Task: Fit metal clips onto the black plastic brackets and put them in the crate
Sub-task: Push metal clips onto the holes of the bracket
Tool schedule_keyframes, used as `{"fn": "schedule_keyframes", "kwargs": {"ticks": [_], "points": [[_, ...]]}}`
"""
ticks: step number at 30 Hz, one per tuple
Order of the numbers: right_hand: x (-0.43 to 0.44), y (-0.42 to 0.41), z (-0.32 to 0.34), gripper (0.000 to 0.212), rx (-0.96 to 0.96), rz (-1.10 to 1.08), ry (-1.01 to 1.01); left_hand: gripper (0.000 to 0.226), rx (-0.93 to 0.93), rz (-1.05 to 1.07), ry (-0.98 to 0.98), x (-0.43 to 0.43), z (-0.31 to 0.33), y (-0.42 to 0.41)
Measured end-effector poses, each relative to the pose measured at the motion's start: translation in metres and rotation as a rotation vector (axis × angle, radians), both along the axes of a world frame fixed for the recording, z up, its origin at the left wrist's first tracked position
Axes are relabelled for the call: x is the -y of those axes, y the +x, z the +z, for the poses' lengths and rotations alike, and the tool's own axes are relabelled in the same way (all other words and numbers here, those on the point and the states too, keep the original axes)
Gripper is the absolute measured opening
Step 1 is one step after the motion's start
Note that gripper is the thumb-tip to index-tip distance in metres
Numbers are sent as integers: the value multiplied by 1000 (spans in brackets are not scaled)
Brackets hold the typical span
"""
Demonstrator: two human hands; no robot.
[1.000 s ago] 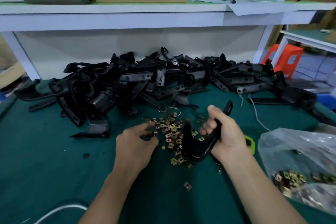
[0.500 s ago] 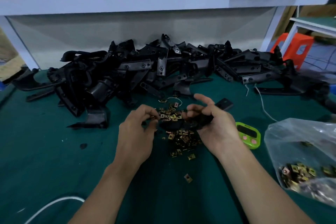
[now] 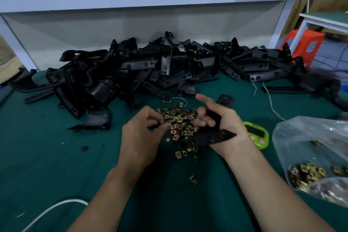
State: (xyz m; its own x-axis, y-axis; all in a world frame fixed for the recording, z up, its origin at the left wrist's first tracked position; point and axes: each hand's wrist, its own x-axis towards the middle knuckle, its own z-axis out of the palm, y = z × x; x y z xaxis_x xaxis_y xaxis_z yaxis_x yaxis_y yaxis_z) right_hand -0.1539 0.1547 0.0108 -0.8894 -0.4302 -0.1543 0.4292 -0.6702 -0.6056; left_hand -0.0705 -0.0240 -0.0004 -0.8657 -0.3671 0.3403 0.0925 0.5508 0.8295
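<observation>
Both forearms are bare and extend forward from the lower edge, converging toward the centre.

Left hand (image 3: 142,137): back of hand up, wrist straight, fingers curled inward. Thumb and fingertips pinch a clip (image 3: 161,120).

Right hand (image 3: 225,126): palm turned left and upward, wrist slightly bent. Fingers (image 3: 206,121) are curled round a bracket (image 3: 216,137) lying across the palm; they are blurred. The thumb (image 3: 204,98) points forward, clear of the bracket.

The hands are close together but not touching.

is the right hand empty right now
No, the right hand grips a black plastic bracket next to the loose pile of brass-coloured metal clips.
</observation>
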Motion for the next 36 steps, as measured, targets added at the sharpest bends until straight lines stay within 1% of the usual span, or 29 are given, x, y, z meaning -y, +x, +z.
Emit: {"fn": "schedule_keyframes", "kwargs": {"ticks": [3, 6, 10, 13, 15, 17, 19, 21, 24, 28, 31, 32, 34, 35, 36], "points": [[-2, 5, 1, 21, -120, 174, 192, 28, -19, -13, -3, -3, 3, 4], [4, 13, 2, 20, -201, 330, 324, 28, -58, -59, -15, -4, 4, 6], [10, 18, 4, 8, -250, 312, 429, 27, -81, -63, 22, -3, 8, 7], [10, 20, 4, 16, -316, 280, 538, 30, -86, -67, 76, -5, 10, 7], [10, 21, 5, 17, -348, 264, 623, 31, -82, -69, 102, -8, 10, 7], [9, 20, 4, 17, -372, 256, 694, 33, -71, -64, 87, -10, 9, 7], [7, 19, 4, 22, -389, 258, 749, 35, -58, -54, 57, -11, 9, 7], [5, 19, 4, 23, -377, 270, 766, 37, -53, -51, 43, -10, 10, 7], [4, 18, 4, 13, -302, 313, 742, 32, -37, -48, 36, -12, 11, 7], [5, 16, 2, 7, -169, 352, 594, 27, -8, -74, 74, -11, 11, 6], [7, 15, 0, 9, -137, 388, 510, 25, -7, -127, 136, -9, 9, 3], [7, 15, -2, 13, -139, 392, 508, 25, -12, -148, 177, -8, 8, 2], [6, 14, -3, 26, -145, 382, 520, 24, -24, -180, 256, -8, 5, 0], [5, 14, -3, 28, -152, 383, 520, 23, -27, -194, 287, -7, 3, -1], [6, 14, -2, 24, -167, 385, 522, 22, -27, -206, 308, -7, 2, -2]]}}
